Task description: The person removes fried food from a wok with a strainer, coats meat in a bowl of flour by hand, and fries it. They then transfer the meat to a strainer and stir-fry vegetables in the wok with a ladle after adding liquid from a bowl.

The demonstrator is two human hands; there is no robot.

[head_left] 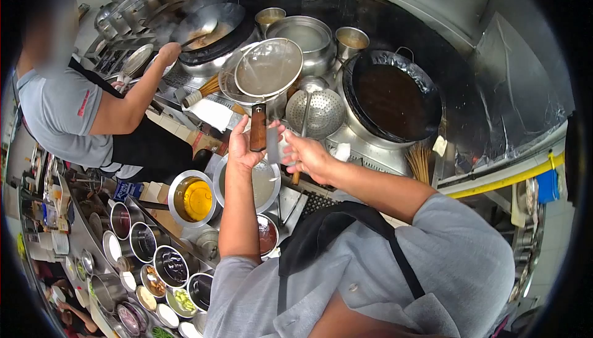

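A round fine-mesh strainer (269,69) rests over a second strainer and a pot, its wooden handle (258,129) pointing toward me. My left hand (244,148) is palm up under that handle, thumb on one side and fingers on the other. Close beside it, my right hand (309,156) has its fingers curled around a pale, translucent thing (272,143), too blurred to name. Below my right hand passes the handle of a perforated skimmer (318,116), on which a ladle (313,83) lies.
A wok of dark liquid (392,100) sits at right, near a bamboo brush (420,164). Behind stands a large steel pot (302,35). A co-worker (68,103) stirs a steaming wok (213,26) at left. A bowl of yellow oil (196,199) and several ingredient containers (170,264) stand lower left.
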